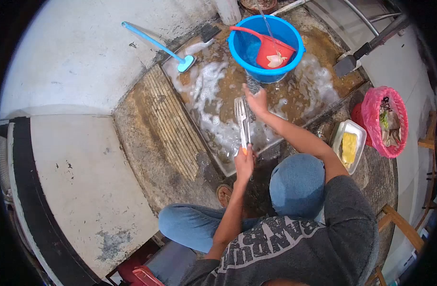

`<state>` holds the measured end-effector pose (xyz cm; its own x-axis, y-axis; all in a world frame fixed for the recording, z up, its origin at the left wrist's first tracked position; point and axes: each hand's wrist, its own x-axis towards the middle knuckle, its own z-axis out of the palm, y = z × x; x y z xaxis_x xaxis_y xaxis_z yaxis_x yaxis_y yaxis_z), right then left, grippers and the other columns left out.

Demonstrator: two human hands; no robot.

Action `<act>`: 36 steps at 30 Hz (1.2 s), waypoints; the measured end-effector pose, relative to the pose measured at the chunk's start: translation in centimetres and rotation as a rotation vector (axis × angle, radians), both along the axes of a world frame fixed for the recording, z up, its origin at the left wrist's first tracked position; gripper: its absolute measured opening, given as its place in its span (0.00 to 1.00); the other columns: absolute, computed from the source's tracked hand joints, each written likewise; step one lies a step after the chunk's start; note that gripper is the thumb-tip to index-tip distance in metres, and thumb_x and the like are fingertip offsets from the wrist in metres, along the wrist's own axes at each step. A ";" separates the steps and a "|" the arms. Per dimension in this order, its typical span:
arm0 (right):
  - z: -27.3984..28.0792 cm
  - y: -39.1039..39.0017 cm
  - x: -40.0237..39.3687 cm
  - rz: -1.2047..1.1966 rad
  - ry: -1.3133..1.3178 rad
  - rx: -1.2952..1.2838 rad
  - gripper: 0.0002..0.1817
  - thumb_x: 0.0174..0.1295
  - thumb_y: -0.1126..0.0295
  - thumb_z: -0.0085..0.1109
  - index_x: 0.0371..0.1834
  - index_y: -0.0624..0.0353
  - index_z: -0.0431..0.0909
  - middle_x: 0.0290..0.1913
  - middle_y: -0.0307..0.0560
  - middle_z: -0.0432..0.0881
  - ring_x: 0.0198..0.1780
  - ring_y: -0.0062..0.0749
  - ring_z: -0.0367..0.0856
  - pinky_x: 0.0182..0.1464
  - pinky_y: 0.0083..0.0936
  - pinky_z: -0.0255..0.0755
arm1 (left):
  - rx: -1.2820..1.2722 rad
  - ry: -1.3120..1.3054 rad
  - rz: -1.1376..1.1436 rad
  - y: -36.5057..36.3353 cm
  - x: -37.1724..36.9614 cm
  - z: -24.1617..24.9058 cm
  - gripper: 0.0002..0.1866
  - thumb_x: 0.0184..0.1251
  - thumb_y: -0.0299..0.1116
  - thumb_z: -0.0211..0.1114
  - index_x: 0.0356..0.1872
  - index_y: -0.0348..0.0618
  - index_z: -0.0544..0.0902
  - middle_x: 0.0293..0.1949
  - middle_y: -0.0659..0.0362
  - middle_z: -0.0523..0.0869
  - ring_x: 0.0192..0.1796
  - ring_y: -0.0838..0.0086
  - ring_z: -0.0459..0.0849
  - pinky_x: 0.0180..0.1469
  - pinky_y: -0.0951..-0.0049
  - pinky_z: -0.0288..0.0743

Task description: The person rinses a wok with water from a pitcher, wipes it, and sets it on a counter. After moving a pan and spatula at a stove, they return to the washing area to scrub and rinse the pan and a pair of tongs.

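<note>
The left hand (244, 163) is closed round metal utensils (242, 120), the right hand (257, 102) round a scourer (254, 86) near the blue basin (237, 56). Looks mid-scrub; bringing scourer to metal calls for a steady left grip.

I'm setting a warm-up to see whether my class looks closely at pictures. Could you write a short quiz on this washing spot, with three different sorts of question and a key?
1. Multiple choice: What is in the bucket?
A) a folded towel
B) a red dipper
C) a glass jar

2. True or false: The left hand holds metal utensils, and the right hand holds a scrubber.

3. Fill in the blank: The brush beside the wall has a ____ handle.

Key: 1. B; 2. True; 3. blue
</note>
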<state>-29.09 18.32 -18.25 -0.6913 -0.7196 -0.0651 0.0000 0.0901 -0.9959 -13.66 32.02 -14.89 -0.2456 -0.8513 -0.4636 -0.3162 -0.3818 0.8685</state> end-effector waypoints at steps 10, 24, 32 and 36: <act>0.0 2.7 1.4 0.284 0.130 0.120 0.27 0.55 0.53 0.56 0.49 0.65 0.71 0.36 0.60 0.79 0.37 0.47 0.80 0.43 0.35 0.71 | 0.636 0.665 0.121 -1.0 1.2 -0.4 0.23 0.68 0.49 0.48 0.56 0.44 0.68 0.25 0.61 0.76 0.19 0.83 0.68 0.19 0.81 0.64; -0.2 2.8 1.2 0.365 0.435 0.155 0.19 0.43 0.62 0.65 0.38 0.61 0.79 0.36 0.58 0.79 0.41 0.48 0.79 0.45 0.34 0.71 | 1.057 1.233 0.138 0.5 2.2 -1.9 0.24 0.66 0.59 0.41 0.32 0.49 0.73 0.09 0.69 0.59 0.05 0.86 0.52 0.05 0.84 0.47; 1.7 4.6 2.2 0.367 0.644 0.174 0.24 0.47 0.59 0.64 0.48 0.56 0.76 0.37 0.58 0.80 0.42 0.50 0.78 0.48 0.37 0.70 | 1.027 1.034 0.133 0.1 2.2 -1.5 0.25 0.67 0.59 0.40 0.32 0.48 0.72 0.08 0.69 0.58 0.05 0.86 0.52 0.05 0.84 0.47; 1.4 2.1 0.5 0.305 0.439 0.209 0.21 0.46 0.61 0.63 0.44 0.57 0.77 0.38 0.61 0.80 0.43 0.54 0.78 0.46 0.39 0.71 | 0.983 1.009 0.082 0.7 2.3 -0.8 0.25 0.67 0.59 0.40 0.33 0.47 0.73 0.08 0.68 0.58 0.05 0.86 0.53 0.05 0.84 0.48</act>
